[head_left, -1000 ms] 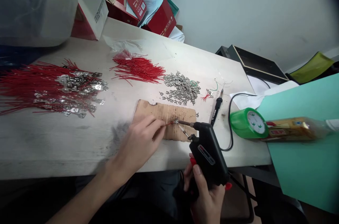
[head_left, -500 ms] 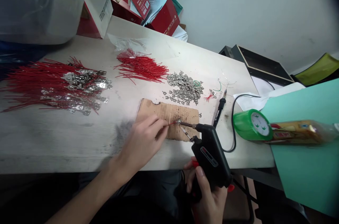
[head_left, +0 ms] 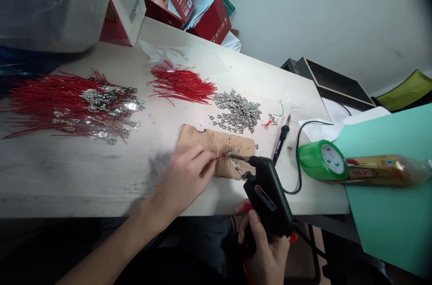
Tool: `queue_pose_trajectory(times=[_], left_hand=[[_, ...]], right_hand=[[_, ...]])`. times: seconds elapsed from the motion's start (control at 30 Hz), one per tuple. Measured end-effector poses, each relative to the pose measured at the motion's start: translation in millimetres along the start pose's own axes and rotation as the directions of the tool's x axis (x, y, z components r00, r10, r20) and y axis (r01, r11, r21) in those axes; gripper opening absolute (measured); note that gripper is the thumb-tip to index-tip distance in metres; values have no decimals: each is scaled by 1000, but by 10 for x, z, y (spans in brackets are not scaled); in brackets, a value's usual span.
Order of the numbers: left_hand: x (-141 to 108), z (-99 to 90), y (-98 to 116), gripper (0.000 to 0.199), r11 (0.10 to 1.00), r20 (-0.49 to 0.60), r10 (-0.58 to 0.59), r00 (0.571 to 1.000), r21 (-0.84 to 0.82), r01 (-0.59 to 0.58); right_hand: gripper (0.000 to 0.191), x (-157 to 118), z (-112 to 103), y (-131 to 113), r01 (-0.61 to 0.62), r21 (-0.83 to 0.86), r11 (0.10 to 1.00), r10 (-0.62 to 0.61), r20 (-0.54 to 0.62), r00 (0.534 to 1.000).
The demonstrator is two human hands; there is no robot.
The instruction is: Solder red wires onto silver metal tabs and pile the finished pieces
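Holding the red wire (head_left: 220, 157) at the soldering gun (head_left: 268, 197), unchanged.

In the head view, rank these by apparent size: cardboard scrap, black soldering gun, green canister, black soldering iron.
1. Cardboard scrap and black soldering gun: these look about equal, and the gun is nearer the camera, so neither is ranked above the other.
2. Green canister
3. Black soldering iron

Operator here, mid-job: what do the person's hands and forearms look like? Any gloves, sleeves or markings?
The left hand and right hand are bare, with no gloves. The left forearm shows no sleeve. Fingernails on the right hand are painted red.
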State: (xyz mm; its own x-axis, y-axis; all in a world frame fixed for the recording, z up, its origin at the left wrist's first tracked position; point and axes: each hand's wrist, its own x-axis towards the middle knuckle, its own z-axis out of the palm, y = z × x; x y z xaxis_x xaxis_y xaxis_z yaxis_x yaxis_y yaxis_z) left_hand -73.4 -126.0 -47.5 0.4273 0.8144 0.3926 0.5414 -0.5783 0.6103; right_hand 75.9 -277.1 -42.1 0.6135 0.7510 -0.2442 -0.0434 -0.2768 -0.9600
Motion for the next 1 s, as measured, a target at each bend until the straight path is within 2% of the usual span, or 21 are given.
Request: queue_pose_trajectory(times=[0.3, 0.5, 0.67, 1.0], left_hand=[[0, 0, -2, 13, 1000, 2, -1, 1000, 1, 1], [0, 6, -8, 13, 1000, -7, 8, 1000, 10, -8], [-2, 6, -5, 12, 1000, -21, 16, 1000, 13, -15], [-3, 6, -4, 12, 1000, -17, 8, 1000, 0, -8]], right_hand=[[33, -6, 19, -33, 1, 8, 1000, -1, 19, 1000], [33, 12, -49, 64, 15, -35, 999, -13, 60, 998], [34, 50, -116, 136, 82, -81, 993, -71, 129, 989], [31, 60, -136, 158, 95, -75, 993, -84, 143, 986]])
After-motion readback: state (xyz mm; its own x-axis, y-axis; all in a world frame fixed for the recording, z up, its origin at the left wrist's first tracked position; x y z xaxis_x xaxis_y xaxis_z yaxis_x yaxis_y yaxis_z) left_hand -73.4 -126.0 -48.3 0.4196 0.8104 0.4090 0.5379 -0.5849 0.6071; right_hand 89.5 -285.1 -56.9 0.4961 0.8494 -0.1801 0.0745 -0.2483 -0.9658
